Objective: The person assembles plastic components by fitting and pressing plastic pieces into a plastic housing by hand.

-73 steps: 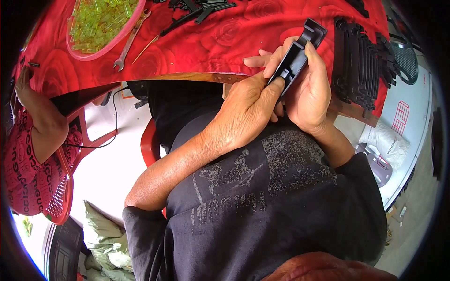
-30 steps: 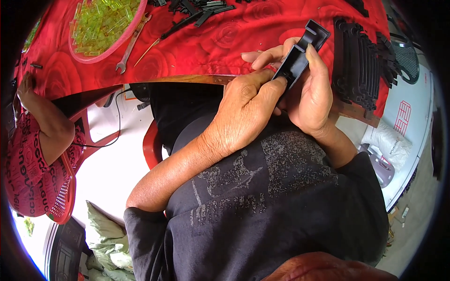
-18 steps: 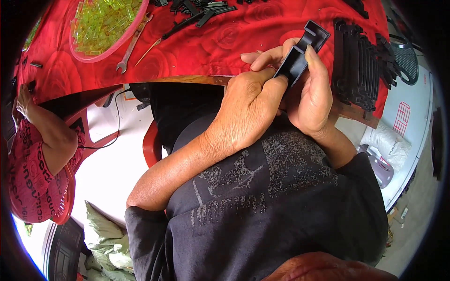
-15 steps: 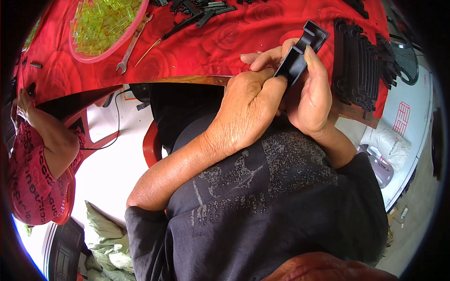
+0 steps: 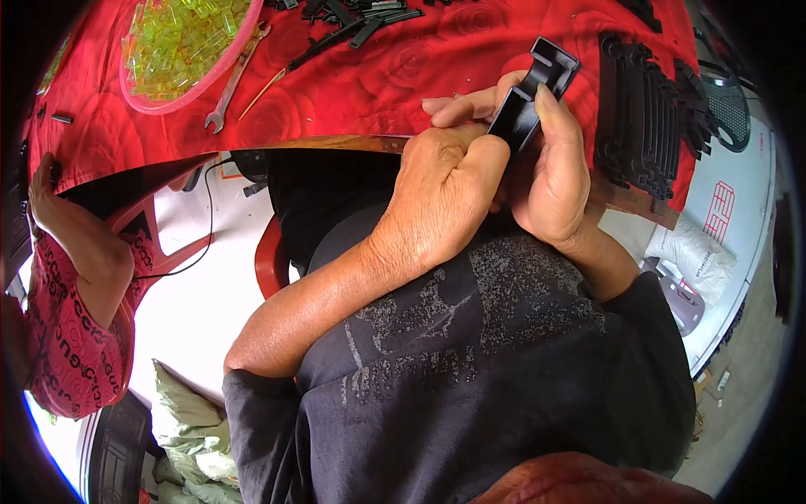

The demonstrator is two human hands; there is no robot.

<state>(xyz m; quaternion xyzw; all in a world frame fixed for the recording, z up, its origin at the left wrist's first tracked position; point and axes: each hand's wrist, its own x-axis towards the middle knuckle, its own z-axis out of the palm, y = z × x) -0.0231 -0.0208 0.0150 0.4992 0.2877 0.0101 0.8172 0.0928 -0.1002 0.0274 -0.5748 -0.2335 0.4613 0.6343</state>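
A long black plastic channel-shaped part (image 5: 522, 111) is held up at a slant over the table's near edge, its hollow side facing me. My right hand (image 5: 556, 172) wraps it from the right, thumb along its rim and fingers behind. My left hand (image 5: 449, 181) closes over its lower end, thumb pressed there; that end is hidden under the hand. Whether a smaller piece sits under the left thumb cannot be seen.
Stacked black plastic strips (image 5: 638, 118) lie at the table's right. A pink-rimmed basket (image 5: 178, 107) holds yellow-green clear pieces, with a wrench (image 5: 235, 82) beside it. Loose black parts (image 5: 361, 23) lie at the back of the red tablecloth (image 5: 411, 63). Another person (image 5: 80, 311) sits at left.
The black part has shifted slightly left and up, with both hands still on it. At the left, the other person's arm and body have moved a little.
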